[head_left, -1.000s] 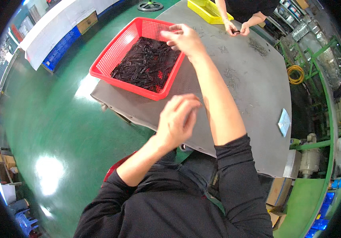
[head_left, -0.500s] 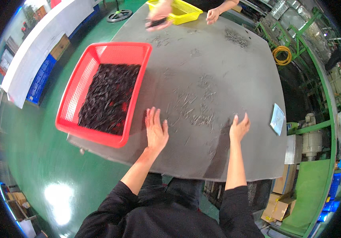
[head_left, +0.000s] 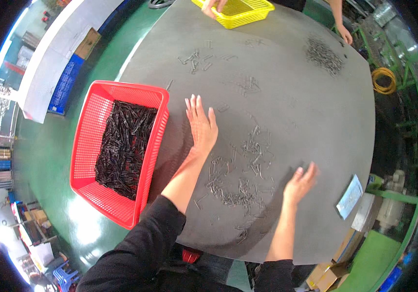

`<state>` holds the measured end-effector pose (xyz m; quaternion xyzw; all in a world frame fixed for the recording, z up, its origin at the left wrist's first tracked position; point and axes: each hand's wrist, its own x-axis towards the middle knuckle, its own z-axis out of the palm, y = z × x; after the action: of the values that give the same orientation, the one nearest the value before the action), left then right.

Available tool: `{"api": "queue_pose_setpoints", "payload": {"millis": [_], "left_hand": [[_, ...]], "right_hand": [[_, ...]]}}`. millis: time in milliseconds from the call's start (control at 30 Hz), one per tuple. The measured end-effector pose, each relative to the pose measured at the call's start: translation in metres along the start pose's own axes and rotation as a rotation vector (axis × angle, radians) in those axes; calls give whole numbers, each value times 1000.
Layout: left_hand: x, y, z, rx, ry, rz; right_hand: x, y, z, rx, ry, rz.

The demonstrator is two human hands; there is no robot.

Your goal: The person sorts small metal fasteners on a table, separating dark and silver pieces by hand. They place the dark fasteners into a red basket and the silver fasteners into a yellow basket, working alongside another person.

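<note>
My left hand [head_left: 202,125] is over the grey table, right of the red basket [head_left: 159,129], fingers stretched out and holding nothing. Dark slim pieces [head_left: 126,146], too small to name, fill much of that basket. Right of centre, my right hand [head_left: 298,186] hovers at the table with thumb and fingers apart; its fingertips are slightly blurred and nothing shows in it. Between my hands lie scattered thin metal pieces [head_left: 240,194], some looking like bent wire clips. Others [head_left: 253,148] trail farther away from me.
A co-worker's hand [head_left: 213,8] is at the yellow basket [head_left: 248,19] on the far side; the other [head_left: 346,35] rests by the far right edge. A dense pile of pieces [head_left: 323,56] lies there. A blue-white packet [head_left: 349,196] sits at the right edge.
My left hand has moved away from me across the table; my right hand stays to the right, fingers apart. The co-worker's hand that held dark pieces is now at the yellow basket. The view has shifted.
</note>
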<state>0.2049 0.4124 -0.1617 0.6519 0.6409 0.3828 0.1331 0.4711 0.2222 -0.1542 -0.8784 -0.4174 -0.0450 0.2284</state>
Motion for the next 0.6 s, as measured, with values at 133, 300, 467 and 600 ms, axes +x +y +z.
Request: {"api": "queue_pose_setpoints", "payload": {"millis": [133,300,467,600], "left_hand": [[84,-18,25,212,165,-242],[159,-50,47,372,184,-485],[222,-44,84,315,-66,-17],[234,-1,116,188,-312,439]], "right_hand": [[17,25,4,-171,-16,119],[18,29,5,-161,-42,119],[20,23,1,-184,-86,105],[22,21,2,-228,-110,122]]}}
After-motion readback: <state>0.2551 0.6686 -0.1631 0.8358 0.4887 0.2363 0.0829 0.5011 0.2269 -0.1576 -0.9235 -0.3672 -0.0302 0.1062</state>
